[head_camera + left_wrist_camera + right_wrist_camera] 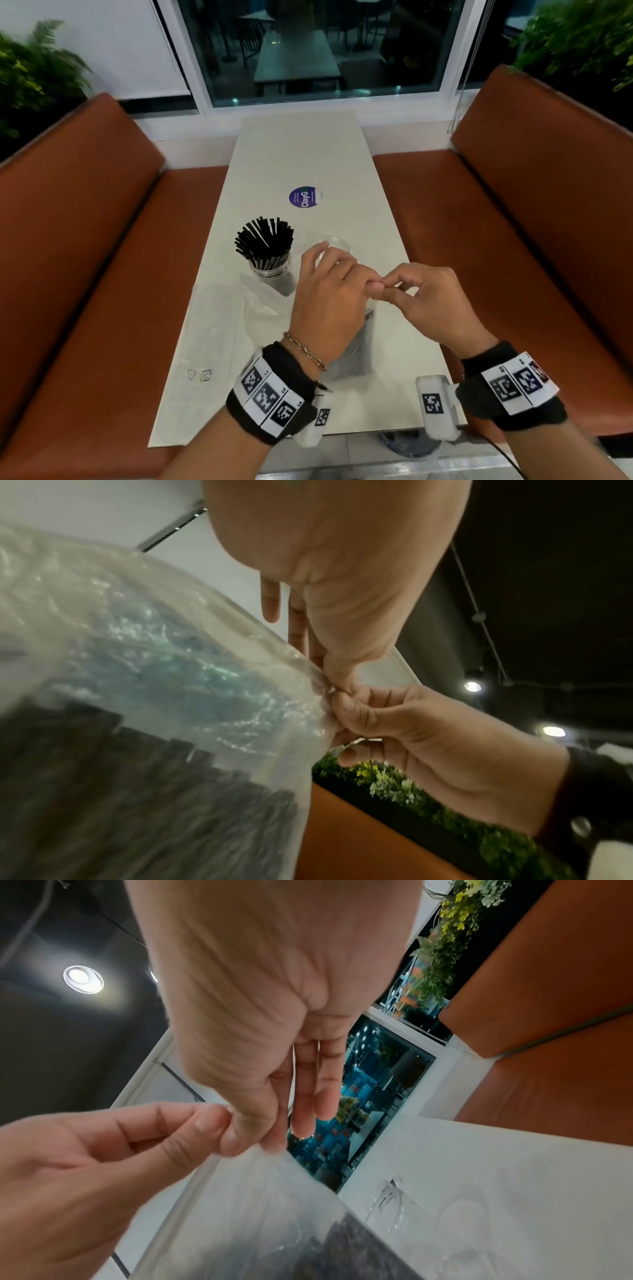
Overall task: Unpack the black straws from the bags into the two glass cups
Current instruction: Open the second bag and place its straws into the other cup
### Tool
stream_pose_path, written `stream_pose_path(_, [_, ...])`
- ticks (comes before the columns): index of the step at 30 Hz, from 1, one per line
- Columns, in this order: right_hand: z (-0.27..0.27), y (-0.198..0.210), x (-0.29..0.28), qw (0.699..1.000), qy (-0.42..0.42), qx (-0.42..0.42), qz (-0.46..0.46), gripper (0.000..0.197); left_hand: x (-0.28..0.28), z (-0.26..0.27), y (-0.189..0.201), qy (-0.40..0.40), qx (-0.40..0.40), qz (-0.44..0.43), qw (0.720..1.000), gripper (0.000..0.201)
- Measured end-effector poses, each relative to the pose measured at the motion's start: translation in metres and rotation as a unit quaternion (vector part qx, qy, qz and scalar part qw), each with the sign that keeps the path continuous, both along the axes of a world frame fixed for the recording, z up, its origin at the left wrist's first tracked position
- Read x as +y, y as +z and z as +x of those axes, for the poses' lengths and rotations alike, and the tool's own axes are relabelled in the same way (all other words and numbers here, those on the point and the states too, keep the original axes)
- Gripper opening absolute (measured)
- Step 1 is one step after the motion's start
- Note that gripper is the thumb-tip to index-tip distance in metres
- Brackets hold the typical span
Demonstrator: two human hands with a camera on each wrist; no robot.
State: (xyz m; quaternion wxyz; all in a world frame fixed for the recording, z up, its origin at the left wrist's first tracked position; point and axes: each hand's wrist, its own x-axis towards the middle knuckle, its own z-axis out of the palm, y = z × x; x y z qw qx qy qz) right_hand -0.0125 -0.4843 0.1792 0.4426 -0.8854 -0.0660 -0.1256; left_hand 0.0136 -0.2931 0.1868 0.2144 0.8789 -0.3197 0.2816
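Observation:
Both hands meet above the middle of the white table (pixel 387 240). My left hand (pixel 363 279) and right hand (pixel 394 291) pinch the top edge of a clear plastic bag (pixel 361 339) that hangs below them, with black straws (pixel 120 791) inside. In the left wrist view my left thumb (pixel 337 679) and the right hand's fingers (pixel 346 710) nip the bag's corner (pixel 318 691). A glass cup (pixel 270 269) crammed with black straws (pixel 265 236) stands to the left. The second glass cup (pixel 334 243) looks empty and is partly hidden by my left hand.
An empty clear bag (pixel 226 325) lies flat on the table's near left. A round blue sticker (pixel 305 197) sits farther back. Orange bench seats (pixel 102 274) flank the table on both sides, and a window (pixel 325 51) is beyond its far end.

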Motion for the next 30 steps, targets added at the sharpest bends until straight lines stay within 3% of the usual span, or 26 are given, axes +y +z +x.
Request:
stream_pose_path(4, [0.001,-0.003,-0.002,1.0,0.006,0.009,-0.001,0.007,0.02,-0.003,-0.001,0.018,0.018,0.073,0.997,0.012])
stream_pose_path(10, [0.003,-0.004,-0.015,0.998,0.012,0.045,0.036,0.008,0.111,0.001,0.01,0.103,0.057,0.116,0.986,0.038])
stream_pose_path(15, [0.002,-0.005,-0.013,0.993,0.015,0.083,0.081,0.007,0.162,0.0,0.009,0.139,0.055,0.08,0.986,0.03])
stream_pose_path(17, [0.0,-0.003,-0.011,0.988,0.021,0.106,0.112,0.006,0.171,-0.005,0.008,0.132,0.119,-0.001,0.984,0.028])
stream_pose_path(18, [-0.003,-0.003,-0.011,0.985,0.027,0.115,0.126,0.005,0.173,-0.008,0.004,0.125,0.19,-0.071,0.971,0.035])
stream_pose_path(20, [-0.007,-0.005,-0.012,0.973,0.055,0.136,0.179,0.014,0.171,-0.014,-0.012,0.072,0.362,-0.222,0.902,0.085])
stream_pose_path(22, [-0.013,-0.014,-0.012,0.95,0.113,0.178,0.231,0.056,0.16,-0.018,-0.037,0.01,0.485,-0.309,0.818,0.127])
stream_pose_path(23, [-0.015,-0.02,-0.009,0.939,0.143,0.209,0.234,0.082,0.15,-0.02,-0.051,-0.013,0.516,-0.317,0.796,0.139])
stream_pose_path(25, [-0.019,-0.037,0.004,0.924,0.184,0.255,0.217,0.117,0.123,-0.022,-0.075,-0.034,0.531,-0.296,0.793,0.146])
stream_pose_path(27, [-0.021,-0.053,0.019,0.921,0.183,0.263,0.221,0.116,0.095,-0.023,-0.09,-0.052,0.521,-0.308,0.794,0.142])
stream_pose_path(30, [-0.022,-0.073,0.039,0.934,0.151,0.233,0.224,0.104,0.066,-0.023,-0.101,-0.106,0.523,-0.352,0.769,0.138])
